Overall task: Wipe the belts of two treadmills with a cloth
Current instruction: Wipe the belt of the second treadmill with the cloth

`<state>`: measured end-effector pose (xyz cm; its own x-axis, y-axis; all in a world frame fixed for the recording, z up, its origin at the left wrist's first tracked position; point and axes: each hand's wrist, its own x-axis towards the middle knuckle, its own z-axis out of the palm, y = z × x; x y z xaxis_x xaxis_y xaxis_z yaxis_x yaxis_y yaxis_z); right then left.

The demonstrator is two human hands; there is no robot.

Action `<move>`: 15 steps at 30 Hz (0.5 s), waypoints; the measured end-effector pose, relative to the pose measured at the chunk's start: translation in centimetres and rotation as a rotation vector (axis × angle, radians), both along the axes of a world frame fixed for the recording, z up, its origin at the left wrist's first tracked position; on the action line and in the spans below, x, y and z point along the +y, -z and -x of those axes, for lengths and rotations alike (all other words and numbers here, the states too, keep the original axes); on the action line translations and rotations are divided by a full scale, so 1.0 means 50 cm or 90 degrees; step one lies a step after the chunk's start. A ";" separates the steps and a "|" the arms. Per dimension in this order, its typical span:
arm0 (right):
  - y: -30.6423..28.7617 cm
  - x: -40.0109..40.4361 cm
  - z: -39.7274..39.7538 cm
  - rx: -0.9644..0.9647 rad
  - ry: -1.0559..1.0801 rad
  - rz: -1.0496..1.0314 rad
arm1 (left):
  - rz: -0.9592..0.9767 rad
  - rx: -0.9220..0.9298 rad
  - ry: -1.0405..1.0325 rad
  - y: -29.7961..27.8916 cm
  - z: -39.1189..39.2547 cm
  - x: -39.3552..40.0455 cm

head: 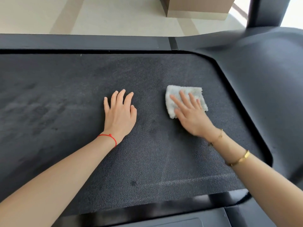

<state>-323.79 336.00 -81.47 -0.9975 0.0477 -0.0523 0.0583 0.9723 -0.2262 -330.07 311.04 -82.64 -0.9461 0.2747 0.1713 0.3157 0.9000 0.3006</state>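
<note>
treadmill belt – dark, textured, with dull smears toward the left side and a pale streak near the front edge. cloth – white, fluffy, folded, lying flat on the belt's right half. right hand – palm down on the cloth, fingers straight and spread, pressing it to the belt. left hand – flat on the bare belt, fingers relaxed, holding nothing, apart from the cloth. red string bracelet on left wrist; gold bangle on right forearm. cardboard box on the pale floor beyond.
</note>
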 end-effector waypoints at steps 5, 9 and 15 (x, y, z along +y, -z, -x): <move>-0.007 0.104 0.179 -0.036 0.154 -0.024 | 0.007 0.011 -0.012 0.003 -0.001 0.005; -0.024 0.072 0.311 -0.086 0.156 -0.013 | 0.020 0.016 -0.015 0.003 0.000 0.008; -0.002 -0.051 0.340 -0.064 -0.098 -0.006 | 0.034 0.020 -0.017 0.002 0.000 0.006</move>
